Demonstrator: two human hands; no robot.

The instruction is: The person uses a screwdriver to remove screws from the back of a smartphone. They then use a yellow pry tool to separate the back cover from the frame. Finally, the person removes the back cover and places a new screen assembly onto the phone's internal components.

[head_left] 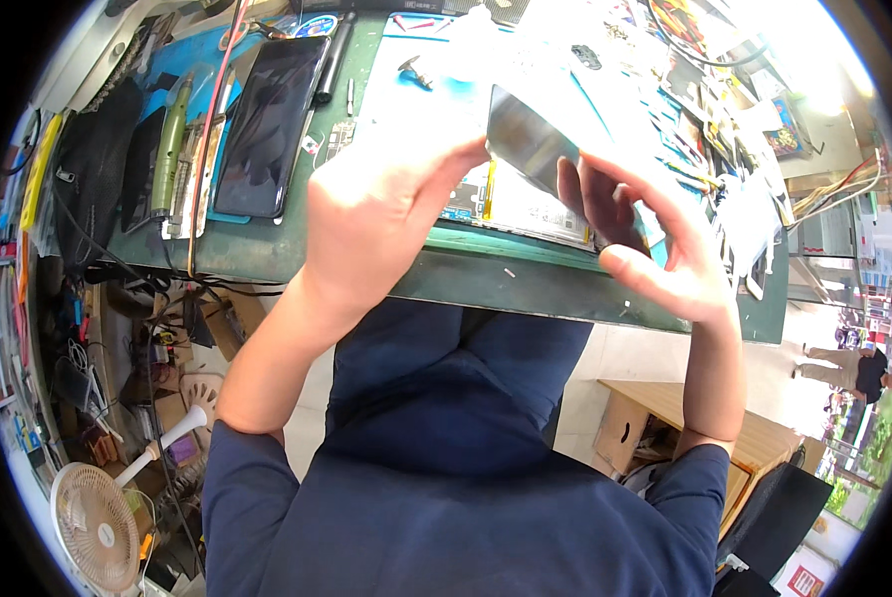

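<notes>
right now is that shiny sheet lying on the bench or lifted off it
Lifted: both hands, left and right, hold the sheet tilted above the bench.

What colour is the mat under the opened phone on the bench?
Blue mat, seen in the head view.

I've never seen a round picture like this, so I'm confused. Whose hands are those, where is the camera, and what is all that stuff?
The camera sits on a person's head and looks down, so you see that person's own two arms coming up from below. The wide lens bends the picture into a circle.

The left hand and right hand together hold up a thin shiny sheet, pinched at its edges by the fingers.

Under them is a green workbench. On it lie a dark phone, a green pen-shaped tool, a blue mat and an opened gadget right below the sheet. Small parts and papers crowd the bench's right side. A white fan stands on the floor at lower left.
</notes>
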